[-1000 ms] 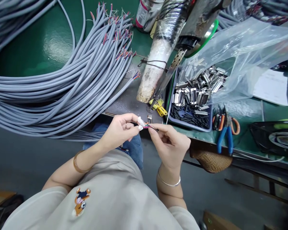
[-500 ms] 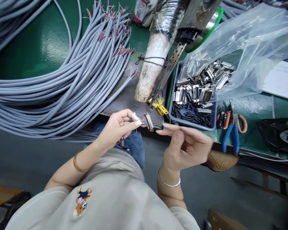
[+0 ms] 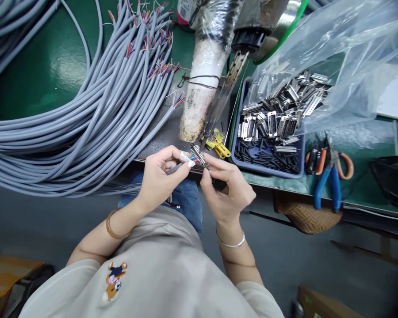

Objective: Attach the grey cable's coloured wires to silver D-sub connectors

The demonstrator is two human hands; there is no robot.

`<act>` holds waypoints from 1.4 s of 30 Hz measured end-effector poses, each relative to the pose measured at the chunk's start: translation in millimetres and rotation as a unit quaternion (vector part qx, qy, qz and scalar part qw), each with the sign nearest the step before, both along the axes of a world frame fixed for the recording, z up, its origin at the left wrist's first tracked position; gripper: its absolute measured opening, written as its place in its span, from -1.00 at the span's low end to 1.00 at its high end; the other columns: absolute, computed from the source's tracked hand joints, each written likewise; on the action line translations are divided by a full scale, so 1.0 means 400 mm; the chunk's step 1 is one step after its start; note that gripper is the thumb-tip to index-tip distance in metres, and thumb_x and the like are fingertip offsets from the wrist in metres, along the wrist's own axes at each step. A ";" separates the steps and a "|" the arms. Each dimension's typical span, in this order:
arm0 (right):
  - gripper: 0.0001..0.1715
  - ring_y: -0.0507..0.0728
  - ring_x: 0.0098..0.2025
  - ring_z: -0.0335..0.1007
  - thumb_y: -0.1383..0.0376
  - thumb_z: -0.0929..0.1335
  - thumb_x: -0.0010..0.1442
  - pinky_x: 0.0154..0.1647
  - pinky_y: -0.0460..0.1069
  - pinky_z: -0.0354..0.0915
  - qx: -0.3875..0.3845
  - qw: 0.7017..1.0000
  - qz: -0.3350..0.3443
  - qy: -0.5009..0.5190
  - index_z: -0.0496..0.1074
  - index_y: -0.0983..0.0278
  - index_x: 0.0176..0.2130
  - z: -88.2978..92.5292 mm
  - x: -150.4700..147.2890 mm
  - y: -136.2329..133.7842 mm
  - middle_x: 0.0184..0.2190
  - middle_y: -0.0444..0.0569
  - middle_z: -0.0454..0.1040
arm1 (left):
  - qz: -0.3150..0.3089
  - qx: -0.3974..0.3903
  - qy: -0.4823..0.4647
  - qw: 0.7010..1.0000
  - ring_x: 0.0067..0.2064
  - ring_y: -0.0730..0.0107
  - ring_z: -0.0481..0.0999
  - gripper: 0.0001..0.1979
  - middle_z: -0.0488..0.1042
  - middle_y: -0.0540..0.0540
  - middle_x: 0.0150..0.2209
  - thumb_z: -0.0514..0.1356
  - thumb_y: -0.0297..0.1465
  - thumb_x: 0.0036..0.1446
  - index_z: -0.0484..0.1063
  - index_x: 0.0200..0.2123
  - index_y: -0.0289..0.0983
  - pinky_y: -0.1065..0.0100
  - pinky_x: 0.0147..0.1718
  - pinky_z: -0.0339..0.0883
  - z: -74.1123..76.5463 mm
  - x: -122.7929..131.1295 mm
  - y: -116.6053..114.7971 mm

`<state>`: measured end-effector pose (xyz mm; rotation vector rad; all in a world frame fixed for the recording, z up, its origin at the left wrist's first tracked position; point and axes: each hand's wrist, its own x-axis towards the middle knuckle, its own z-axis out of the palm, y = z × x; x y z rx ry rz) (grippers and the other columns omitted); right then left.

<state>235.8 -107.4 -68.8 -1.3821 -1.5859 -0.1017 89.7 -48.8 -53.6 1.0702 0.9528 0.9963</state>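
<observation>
Colored wires at the end of a grey cable are pinched between the thumb and index finger of my left hand, whose fingertips carry white covers. A metal connector stands tilted at the wire ends, just beyond those fingertips. From the right, my right hand grips the connector's near end with thumb and fingers. Both hands are close together at the table's front edge, below a white wrapped tube and a yellow cutter.
A bundle of grey cables with stripped ends covers the left. Right of centre, a blue tray holds metal connectors and black sleeves under plastic film. Pliers lie farther right. A metal iron-like tool points down beside the tube.
My right hand has moved left from beside the connector onto it, and the black piece at its fingertips is no longer visible. The connector is now tilted differently. The view has shifted slightly.
</observation>
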 end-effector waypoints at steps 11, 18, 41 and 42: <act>-0.78 0.08 -0.20 0.68 0.48 0.46 0.22 -0.21 -0.03 0.60 0.006 0.999 0.016 0.029 0.40 0.18 -0.27 -0.004 0.007 0.030 -0.08 -0.05 0.69 | 0.043 0.090 0.056 0.993 -0.46 0.59 0.44 -0.85 0.54 -0.01 -0.42 0.35 -0.44 0.05 0.42 -0.46 -0.28 0.55 -0.51 0.28 0.014 0.019 0.012; -0.78 0.13 -0.14 0.68 0.46 0.48 0.21 -0.12 0.04 0.61 0.018 1.000 0.011 0.020 0.44 0.18 -0.24 0.008 0.008 0.042 -0.09 -0.06 0.69 | 0.054 0.111 0.053 0.991 -0.45 0.57 0.45 -0.84 0.54 -0.01 -0.41 0.37 -0.44 0.07 0.43 -0.45 -0.28 0.55 -0.49 0.31 0.024 0.019 0.016; -0.79 0.10 -0.20 0.69 0.46 0.47 0.21 -0.22 -0.03 0.58 0.001 1.000 0.014 -0.019 0.45 0.17 -0.27 0.009 0.012 0.038 -0.10 -0.07 0.70 | 0.020 0.155 0.133 0.979 -0.41 0.52 0.44 -0.88 0.58 -0.05 -0.34 0.30 -0.40 0.20 0.50 -0.39 -0.28 0.49 -0.44 0.32 0.011 0.002 0.004; -0.79 0.10 -0.20 0.69 0.46 0.47 0.21 -0.21 -0.03 0.58 0.001 1.000 0.015 -0.017 0.45 0.17 -0.27 0.009 0.013 0.040 -0.10 -0.07 0.70 | 0.021 0.162 0.137 0.977 -0.42 0.53 0.43 -0.89 0.57 -0.04 -0.35 0.29 -0.40 0.21 0.49 -0.38 -0.28 0.49 -0.44 0.30 0.010 0.003 0.004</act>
